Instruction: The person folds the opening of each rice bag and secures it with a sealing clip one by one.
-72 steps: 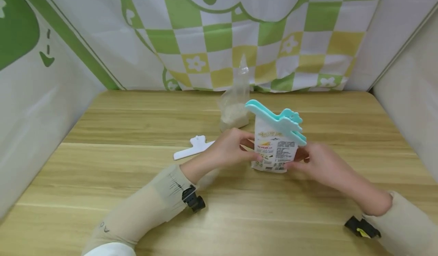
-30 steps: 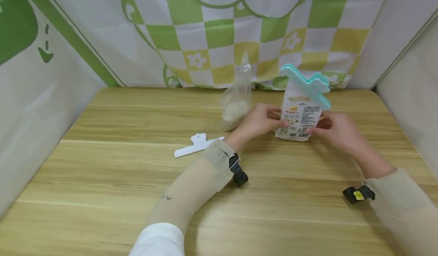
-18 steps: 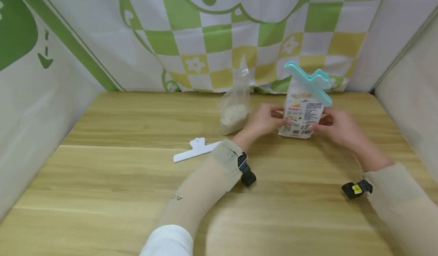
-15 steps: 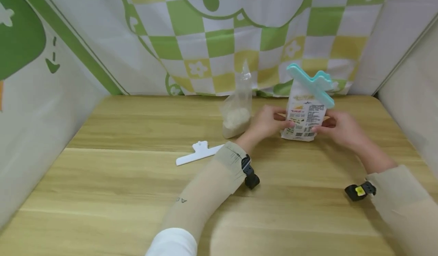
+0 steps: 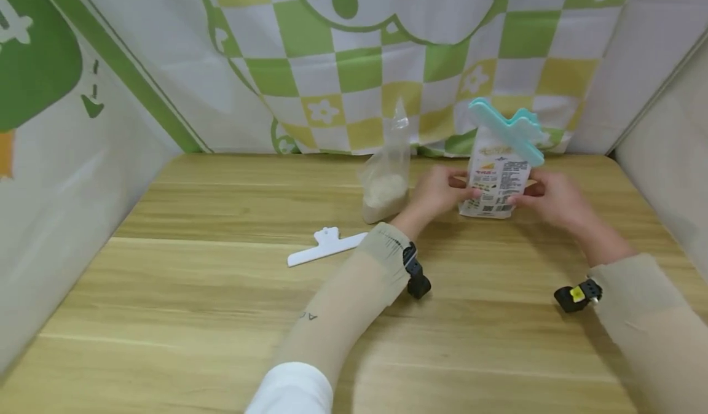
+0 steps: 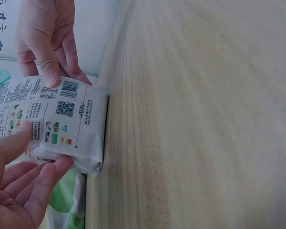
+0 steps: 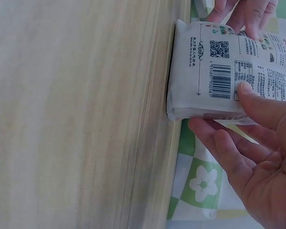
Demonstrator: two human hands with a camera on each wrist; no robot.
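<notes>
A white printed food packet (image 5: 495, 187) stands upright at the back right of the table, its top pinched by a turquoise bag clip (image 5: 509, 132) set at a slant. My left hand (image 5: 437, 193) grips the packet's left side, thumb on the printed face and fingers behind. On the opposite side my right hand (image 5: 558, 199) holds it the same way. Both wrist views show the packet's bottom end by the table surface, with a barcode and QR code on its face. Left of my left hand stands a clear plastic bag (image 5: 385, 193) of pale grainy contents.
A white bag clip (image 5: 326, 246) lies on the wooden table (image 5: 193, 303), partly behind my left forearm. Behind the table's back edge hangs a green, yellow and white checked cloth (image 5: 359, 70). Pale panels (image 5: 669, 137) close off the sides.
Both hands have carried the clipped packet back and to the right, from mid-table toward the back edge. In the last half second it has shifted only slightly. The clear bag and white clip stayed put.
</notes>
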